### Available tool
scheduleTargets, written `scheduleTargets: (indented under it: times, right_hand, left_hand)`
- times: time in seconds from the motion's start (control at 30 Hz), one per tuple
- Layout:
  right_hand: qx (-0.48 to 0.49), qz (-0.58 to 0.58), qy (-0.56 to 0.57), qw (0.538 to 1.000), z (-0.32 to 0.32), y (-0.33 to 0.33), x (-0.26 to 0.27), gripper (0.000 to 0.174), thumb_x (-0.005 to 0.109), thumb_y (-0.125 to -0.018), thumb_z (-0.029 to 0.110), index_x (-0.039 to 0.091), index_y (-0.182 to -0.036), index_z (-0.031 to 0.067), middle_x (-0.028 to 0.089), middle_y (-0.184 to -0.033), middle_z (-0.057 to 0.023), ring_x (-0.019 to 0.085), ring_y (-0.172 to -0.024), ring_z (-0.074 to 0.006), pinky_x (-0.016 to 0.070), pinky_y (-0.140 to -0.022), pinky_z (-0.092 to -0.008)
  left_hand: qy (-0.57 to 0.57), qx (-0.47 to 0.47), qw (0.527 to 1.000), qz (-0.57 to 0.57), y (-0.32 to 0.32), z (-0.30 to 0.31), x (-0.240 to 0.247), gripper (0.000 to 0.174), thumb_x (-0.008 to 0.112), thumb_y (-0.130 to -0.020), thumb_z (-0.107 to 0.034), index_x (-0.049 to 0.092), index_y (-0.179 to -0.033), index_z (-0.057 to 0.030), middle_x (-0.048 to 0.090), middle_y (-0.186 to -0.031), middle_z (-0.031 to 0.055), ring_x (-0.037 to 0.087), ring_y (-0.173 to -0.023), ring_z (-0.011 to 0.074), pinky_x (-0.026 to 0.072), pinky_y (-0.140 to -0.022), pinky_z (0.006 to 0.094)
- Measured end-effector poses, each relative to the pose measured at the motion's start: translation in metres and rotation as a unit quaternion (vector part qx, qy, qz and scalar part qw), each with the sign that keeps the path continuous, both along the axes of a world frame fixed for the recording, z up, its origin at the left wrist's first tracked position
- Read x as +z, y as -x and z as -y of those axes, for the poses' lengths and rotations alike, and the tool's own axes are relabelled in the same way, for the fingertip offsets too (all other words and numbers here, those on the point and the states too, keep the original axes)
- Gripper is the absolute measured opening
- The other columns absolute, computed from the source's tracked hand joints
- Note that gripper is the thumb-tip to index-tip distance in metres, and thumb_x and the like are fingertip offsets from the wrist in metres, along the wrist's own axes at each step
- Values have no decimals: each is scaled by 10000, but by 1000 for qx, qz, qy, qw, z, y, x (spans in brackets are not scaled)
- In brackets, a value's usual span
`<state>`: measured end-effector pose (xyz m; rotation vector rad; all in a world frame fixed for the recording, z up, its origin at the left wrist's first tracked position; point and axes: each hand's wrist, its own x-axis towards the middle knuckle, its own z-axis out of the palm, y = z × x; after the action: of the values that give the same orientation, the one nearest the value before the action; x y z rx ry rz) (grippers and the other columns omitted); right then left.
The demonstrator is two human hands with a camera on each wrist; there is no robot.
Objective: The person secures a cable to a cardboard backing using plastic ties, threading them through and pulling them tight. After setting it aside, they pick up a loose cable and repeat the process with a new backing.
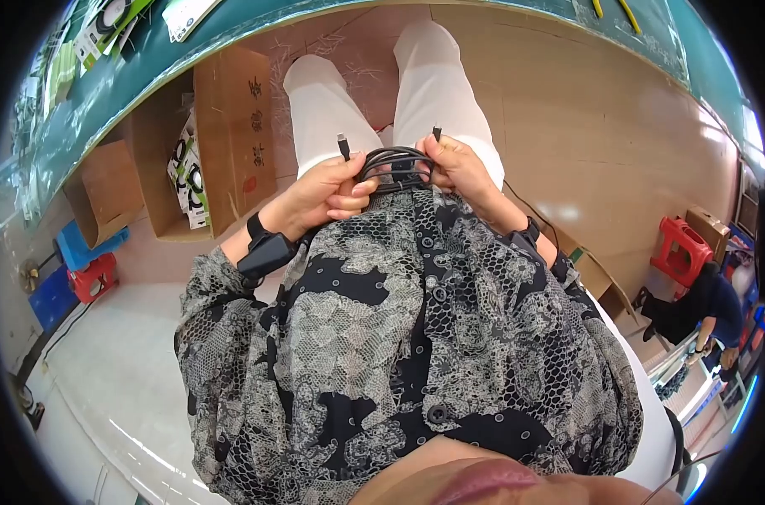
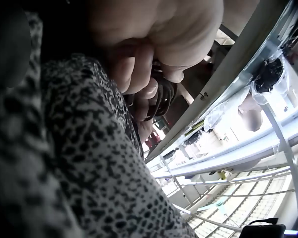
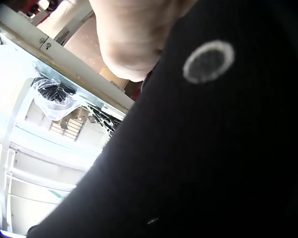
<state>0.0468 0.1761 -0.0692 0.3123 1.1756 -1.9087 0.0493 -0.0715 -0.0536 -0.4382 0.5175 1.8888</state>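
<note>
A coiled black cable (image 1: 391, 156) is held between both hands in front of the waist, over the lap. My left hand (image 1: 327, 187) grips the coil's left side, with a plug (image 1: 343, 146) sticking up past its thumb. On the opposite side my right hand (image 1: 462, 167) pinches the coil, and a second plug (image 1: 437, 132) points up beyond those fingers. In the left wrist view, curled fingers of the left hand (image 2: 164, 34) lie against loops of the cable (image 2: 165, 96). The right wrist view shows part of the right hand (image 3: 131, 39); a dark sleeve hides its fingers.
A green-topped table (image 1: 256, 23) runs along the front, bearing packets (image 1: 113, 25) at its left. Below it stands an open cardboard box (image 1: 235, 143) containing packaged items (image 1: 189, 172). Red stools (image 1: 684, 248) and another person (image 1: 709, 303) are at the right.
</note>
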Motion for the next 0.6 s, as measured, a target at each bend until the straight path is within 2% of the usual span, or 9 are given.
scheduleTargets:
  times: [0.1, 0.2, 0.23, 0.33, 0.37, 0.47, 0.5, 0.6]
  right_hand:
    - [32, -1, -24, 999, 1, 4, 13, 371, 446, -976, 417, 577, -1010, 72, 531, -725, 25, 348, -517, -8, 259, -472, -166]
    - [128, -84, 20, 988, 0, 9, 21, 414, 467, -957, 457, 585, -1036, 68, 489, -674, 48, 341, -526, -1, 240, -477, -161]
    - [133, -81, 22, 988, 2, 7, 18, 414, 467, -957, 457, 585, -1036, 68, 489, -674, 48, 341, -526, -1, 240, -477, -161]
    - [121, -117, 25, 986, 4, 0, 3, 492, 477, -936, 502, 592, -1090, 50, 453, -638, 64, 324, -528, -2, 242, -479, -161]
    - [125, -117, 24, 985, 4, 1, 0, 492, 477, -936, 502, 592, -1090, 50, 453, -638, 64, 324, -528, -2, 242, -479, -161]
    - [82, 17, -2, 996, 0, 0, 0, 509, 485, -930, 505, 604, -1085, 35, 440, -617, 63, 323, -523, -10, 247, -478, -164]
    - [81, 13, 0, 997, -2, 5, 2, 509, 485, -930, 505, 604, -1085, 35, 440, -617, 63, 323, -523, -10, 247, -478, -164]
    - [185, -37, 10, 982, -4, 26, 17, 463, 515, -914, 503, 610, -962, 52, 441, -607, 59, 329, -510, -19, 258, -480, -170]
  left_hand:
    - [20, -5, 1000, 11, 2, 0, 5, 375, 330, -1022, -323, 479, -1165, -11, 441, -711, -14, 259, -412, 15, 264, -345, 160]
    - [49, 28, 996, 76, 2, -2, -1, 379, 345, -1021, -308, 468, -1202, 0, 461, -738, -14, 268, -407, 8, 283, -343, 160]
    - [49, 34, 995, 79, 2, -1, 1, 379, 345, -1021, -308, 468, -1202, 0, 461, -738, -14, 268, -407, 8, 283, -343, 160]
    - [-5, -60, 997, -45, 10, 2, 17, 387, 357, -1019, -290, 443, -1247, 11, 483, -762, -22, 284, -399, -1, 288, -331, 159]
    - [-6, -56, 997, -46, 11, 3, 14, 387, 357, -1019, -290, 443, -1247, 11, 483, -762, -22, 284, -399, -1, 288, -331, 159]
    - [8, -74, 997, -31, 12, 2, 9, 395, 350, -1021, -283, 423, -1272, 13, 492, -754, -23, 295, -389, -6, 279, -317, 154]
    - [10, -75, 997, -35, 18, 2, 9, 395, 350, -1021, -283, 423, -1272, 13, 492, -754, -23, 295, -389, -6, 279, -317, 154]
    - [106, -83, 984, -116, 35, -3, 16, 394, 337, -1024, -293, 433, -1263, 5, 478, -709, -24, 290, -380, -4, 270, -312, 155]
